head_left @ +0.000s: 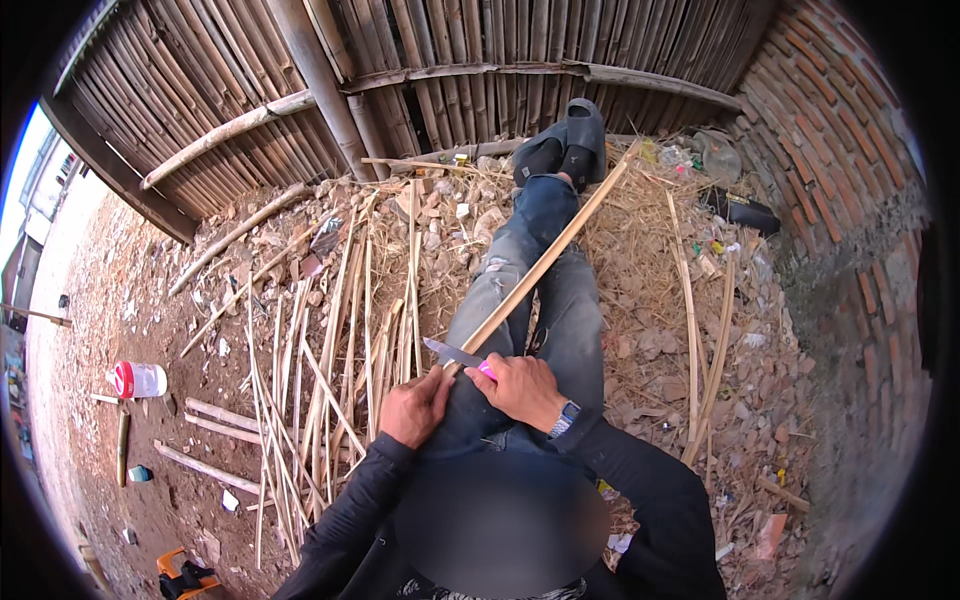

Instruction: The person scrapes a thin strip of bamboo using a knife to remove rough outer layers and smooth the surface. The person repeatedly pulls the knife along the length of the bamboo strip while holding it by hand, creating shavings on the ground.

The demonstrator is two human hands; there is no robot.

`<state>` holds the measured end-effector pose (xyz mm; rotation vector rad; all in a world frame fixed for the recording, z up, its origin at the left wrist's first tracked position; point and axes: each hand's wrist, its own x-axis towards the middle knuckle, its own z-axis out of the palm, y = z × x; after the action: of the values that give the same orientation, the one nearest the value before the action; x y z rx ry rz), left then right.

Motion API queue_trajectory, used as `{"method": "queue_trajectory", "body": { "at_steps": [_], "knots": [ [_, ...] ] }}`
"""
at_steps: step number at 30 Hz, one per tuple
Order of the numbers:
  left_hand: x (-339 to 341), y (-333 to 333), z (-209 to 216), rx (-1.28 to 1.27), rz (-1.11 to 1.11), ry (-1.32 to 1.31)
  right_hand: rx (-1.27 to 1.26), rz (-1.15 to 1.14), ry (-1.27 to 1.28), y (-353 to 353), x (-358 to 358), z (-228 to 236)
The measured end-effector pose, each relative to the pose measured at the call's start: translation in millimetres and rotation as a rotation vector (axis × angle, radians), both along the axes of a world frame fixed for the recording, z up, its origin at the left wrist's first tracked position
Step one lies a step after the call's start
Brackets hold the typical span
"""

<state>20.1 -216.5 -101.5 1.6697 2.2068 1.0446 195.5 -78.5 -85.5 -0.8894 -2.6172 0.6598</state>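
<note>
A long pale bamboo strip (545, 262) slants across my outstretched legs, its far end up by my dark shoes. My left hand (414, 406) is closed around the near end of this strip, over my left thigh. In my right hand (523, 393) is a knife (455, 352) with a pink handle, gripped in closed fingers. Its blade points left and lies across the strip just beyond my left fingers. A watch is on my right wrist. The palm side of both hands is hidden.
Many split bamboo strips (330, 380) lie on the rubble ground to my left, and a few strips (690, 320) to my right. A white tub with a red lid (140, 380) stands far left. A bamboo wall (500, 110) closes the front, a brick wall (830, 130) the right.
</note>
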Motion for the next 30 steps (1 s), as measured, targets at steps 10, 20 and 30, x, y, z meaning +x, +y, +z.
{"method": "queue_trajectory", "body": {
  "at_steps": [10,20,30],
  "knots": [
    [0.0,69.9,53.6,0.103,-0.057,0.025,0.138,-0.229,0.201,72.5,21.5,52.7],
    [-7.8,81.8,82.5,0.096,-0.017,0.050,0.230,-0.146,0.094,95.1,4.0,69.2],
    [-9.5,85.2,66.2,0.091,-0.015,0.046,0.208,-0.195,0.096,139.6,7.9,63.0]
  ]
}}
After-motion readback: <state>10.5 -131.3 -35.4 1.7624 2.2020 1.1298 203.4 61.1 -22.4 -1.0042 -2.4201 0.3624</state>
